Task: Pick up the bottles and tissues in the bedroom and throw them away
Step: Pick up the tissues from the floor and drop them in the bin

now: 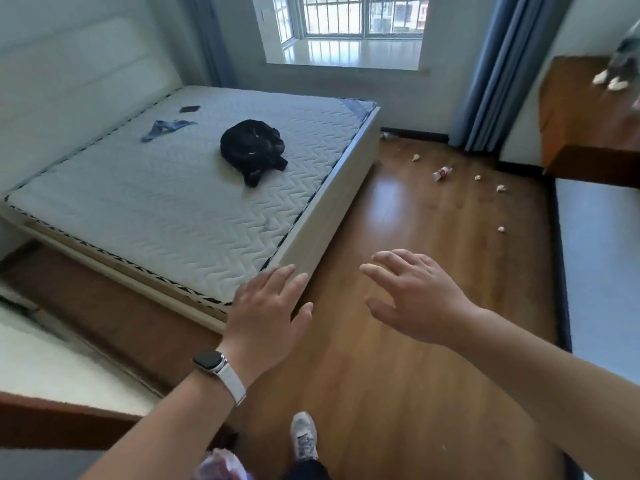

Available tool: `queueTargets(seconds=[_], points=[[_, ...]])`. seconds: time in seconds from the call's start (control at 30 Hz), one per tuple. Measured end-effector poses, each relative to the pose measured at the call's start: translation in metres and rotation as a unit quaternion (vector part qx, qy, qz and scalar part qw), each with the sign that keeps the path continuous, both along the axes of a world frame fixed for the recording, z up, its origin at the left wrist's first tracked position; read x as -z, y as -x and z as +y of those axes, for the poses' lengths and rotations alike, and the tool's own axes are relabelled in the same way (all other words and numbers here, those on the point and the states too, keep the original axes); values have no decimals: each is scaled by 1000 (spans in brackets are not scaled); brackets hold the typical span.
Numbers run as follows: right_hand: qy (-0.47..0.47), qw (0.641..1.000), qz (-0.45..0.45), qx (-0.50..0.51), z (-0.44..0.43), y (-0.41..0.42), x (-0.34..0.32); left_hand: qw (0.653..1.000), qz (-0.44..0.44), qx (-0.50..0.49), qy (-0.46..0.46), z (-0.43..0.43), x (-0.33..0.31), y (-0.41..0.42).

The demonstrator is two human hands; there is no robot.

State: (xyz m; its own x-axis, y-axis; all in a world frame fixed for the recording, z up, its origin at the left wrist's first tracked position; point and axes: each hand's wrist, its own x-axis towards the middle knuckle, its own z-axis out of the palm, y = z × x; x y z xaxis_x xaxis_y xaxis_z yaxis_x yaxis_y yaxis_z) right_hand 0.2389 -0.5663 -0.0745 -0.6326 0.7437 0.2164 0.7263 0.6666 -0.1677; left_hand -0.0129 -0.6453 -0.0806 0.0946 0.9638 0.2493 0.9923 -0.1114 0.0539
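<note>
Holding left hand [266, 303] and right hand [415, 296] out over the floor [398, 375], both with fingers straight and spread, gripping nothing. Left hand close by the near corner of the bed [311, 216], right hand level beside it.

Well apart from the litter yet. Bottle [442, 173] lying on its side far across the floor, near the curtain [485, 81]. Four tissue wads scattered around it: one [416, 157] toward the window, two [478, 177] [500, 188] just right of the bottle, one [501, 229] nearer, close to the right edge of the wood. Perhaps a scrap [384, 135] against the skirting at the bed's far corner; too small to tell.

Easy to overlook that scrap, tucked low and pale by the bed. Easy too to nudge the bottle with a foot or a careless reach and send it rolling on the glossy wood. Cramming every wad plus the bottle into two hands risks dropping some on the way. Seeing no bin here, so probably carrying it all some way.
</note>
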Motion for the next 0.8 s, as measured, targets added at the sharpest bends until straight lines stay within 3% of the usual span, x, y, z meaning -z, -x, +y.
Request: queueTargets(seconds=[0.5, 0.8], points=[[-49, 976, -88, 192, 145, 48, -24, 984, -31, 177, -17, 254, -8, 78], [-9, 964, -63, 256, 215, 66, -30, 969, -49, 244, -5, 354, -5, 89]])
